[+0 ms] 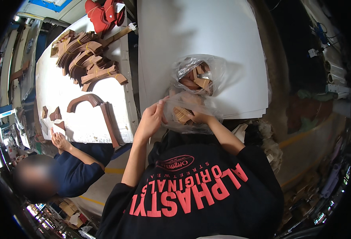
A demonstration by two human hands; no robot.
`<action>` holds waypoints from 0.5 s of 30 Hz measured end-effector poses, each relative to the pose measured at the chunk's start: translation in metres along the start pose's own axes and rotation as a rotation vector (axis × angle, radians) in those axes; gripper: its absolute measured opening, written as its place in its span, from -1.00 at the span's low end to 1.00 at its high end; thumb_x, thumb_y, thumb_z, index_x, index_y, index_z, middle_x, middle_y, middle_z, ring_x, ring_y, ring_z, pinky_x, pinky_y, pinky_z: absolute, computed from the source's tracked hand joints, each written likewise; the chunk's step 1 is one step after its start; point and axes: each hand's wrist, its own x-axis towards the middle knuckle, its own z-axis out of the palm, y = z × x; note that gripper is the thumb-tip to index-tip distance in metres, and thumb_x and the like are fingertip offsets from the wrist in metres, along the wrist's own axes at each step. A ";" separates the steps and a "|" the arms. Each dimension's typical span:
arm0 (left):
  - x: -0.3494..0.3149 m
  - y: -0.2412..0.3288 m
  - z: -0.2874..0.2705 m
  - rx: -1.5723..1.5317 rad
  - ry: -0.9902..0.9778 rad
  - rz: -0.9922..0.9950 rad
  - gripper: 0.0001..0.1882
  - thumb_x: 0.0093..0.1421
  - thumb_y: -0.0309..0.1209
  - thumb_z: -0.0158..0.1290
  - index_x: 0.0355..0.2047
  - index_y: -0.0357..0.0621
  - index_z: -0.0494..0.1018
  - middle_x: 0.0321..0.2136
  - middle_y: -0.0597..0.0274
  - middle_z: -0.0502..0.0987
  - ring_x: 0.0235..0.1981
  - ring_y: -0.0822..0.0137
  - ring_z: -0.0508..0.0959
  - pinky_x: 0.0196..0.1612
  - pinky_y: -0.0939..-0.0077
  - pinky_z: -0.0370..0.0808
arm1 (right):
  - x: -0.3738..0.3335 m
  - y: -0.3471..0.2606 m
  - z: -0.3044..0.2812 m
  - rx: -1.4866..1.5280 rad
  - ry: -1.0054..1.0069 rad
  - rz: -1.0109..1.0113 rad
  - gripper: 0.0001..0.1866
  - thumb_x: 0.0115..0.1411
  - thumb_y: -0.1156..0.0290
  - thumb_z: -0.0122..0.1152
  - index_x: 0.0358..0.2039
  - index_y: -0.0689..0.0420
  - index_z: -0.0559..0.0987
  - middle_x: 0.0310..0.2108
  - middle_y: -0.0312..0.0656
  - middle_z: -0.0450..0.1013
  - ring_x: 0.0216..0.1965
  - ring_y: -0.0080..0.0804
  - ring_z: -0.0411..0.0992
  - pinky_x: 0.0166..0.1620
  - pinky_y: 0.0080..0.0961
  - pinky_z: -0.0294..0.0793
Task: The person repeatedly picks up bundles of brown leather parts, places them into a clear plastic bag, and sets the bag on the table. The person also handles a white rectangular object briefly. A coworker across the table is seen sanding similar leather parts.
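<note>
Left hand (153,118) pinching left edge of clear plastic bag (201,128). Right hand (200,116) at bag's mouth, fingers against brown pieces (181,114) within bag; cannot tell whether grip closed, film and fingers hiding it. Just beyond, second plastic-wrapped lot (220,67) with more brown pieces, resting on large white sheets (239,34). Left, separate white table (119,95): banded brown bundles (88,53), curved stack (82,101), red pieces (100,19). Co-worker's hand (60,140) at table's near edge.
</note>
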 end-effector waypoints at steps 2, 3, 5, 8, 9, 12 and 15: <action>0.001 0.002 0.000 0.008 0.016 -0.001 -0.41 0.57 -0.03 -0.23 0.22 -0.28 0.50 -0.69 0.34 0.41 -0.55 0.53 0.42 -0.31 0.56 0.45 | -0.008 -0.009 -0.027 -0.054 -0.155 0.111 -0.40 0.29 0.14 0.26 0.29 0.11 0.45 0.18 0.08 0.45 0.21 -0.09 0.39 0.27 -0.25 0.34; 0.002 0.004 0.000 0.012 0.019 -0.009 -0.41 0.57 -0.03 -0.22 0.22 -0.28 0.50 -0.68 0.34 0.41 -0.54 0.53 0.42 -0.31 0.56 0.44 | -0.012 -0.014 -0.043 -0.080 -0.228 0.169 -0.42 0.30 0.14 0.26 0.26 0.14 0.47 0.13 0.08 0.49 0.16 -0.10 0.44 0.24 -0.25 0.38; 0.003 0.007 0.002 0.013 0.020 -0.021 -0.41 0.57 -0.02 -0.21 0.21 -0.28 0.51 -0.67 0.34 0.41 -0.54 0.52 0.41 -0.32 0.56 0.44 | -0.024 -0.025 -0.081 0.327 -0.266 0.303 -0.51 0.35 0.10 0.19 0.15 0.17 0.53 0.01 -0.02 0.55 0.01 -0.19 0.51 0.14 -0.29 0.44; 0.006 0.004 0.006 0.021 0.009 -0.039 -0.42 0.55 0.00 -0.19 0.10 -0.31 0.55 -0.66 0.29 0.43 -0.55 0.47 0.43 -0.35 0.49 0.45 | -0.032 -0.057 -0.169 0.432 -0.224 0.213 -0.52 0.46 0.03 0.06 0.04 0.21 0.59 -0.15 -0.15 0.62 -0.21 -0.35 0.58 -0.05 -0.44 0.54; 0.009 -0.003 0.008 0.042 -0.004 -0.045 -0.41 0.54 0.01 -0.17 0.01 -0.33 0.57 -0.66 0.23 0.45 -0.55 0.44 0.46 -0.36 0.44 0.45 | -0.030 -0.066 -0.198 0.493 -0.306 0.317 -0.49 0.45 0.03 0.08 0.05 0.25 0.59 -0.14 -0.12 0.63 -0.17 -0.31 0.59 -0.04 -0.42 0.55; 0.004 -0.004 0.015 0.080 -0.073 -0.063 -0.39 0.52 0.02 -0.14 -0.18 -0.39 0.57 -0.66 0.16 0.47 -0.56 0.38 0.51 -0.39 0.35 0.47 | -0.009 -0.051 -0.226 0.833 -0.218 0.300 -0.55 0.42 0.11 0.10 -0.03 0.28 0.63 -0.16 -0.09 0.65 -0.20 -0.33 0.60 -0.06 -0.43 0.57; -0.005 -0.007 0.025 0.130 -0.158 -0.102 -0.39 0.51 0.02 -0.12 -0.25 -0.40 0.56 -0.66 0.09 0.48 -0.56 0.32 0.53 -0.38 0.30 0.48 | 0.038 -0.015 -0.201 0.679 0.202 0.325 -0.65 0.38 0.23 0.09 0.00 0.20 0.62 -0.16 -0.10 0.65 -0.19 -0.34 0.62 -0.04 -0.39 0.57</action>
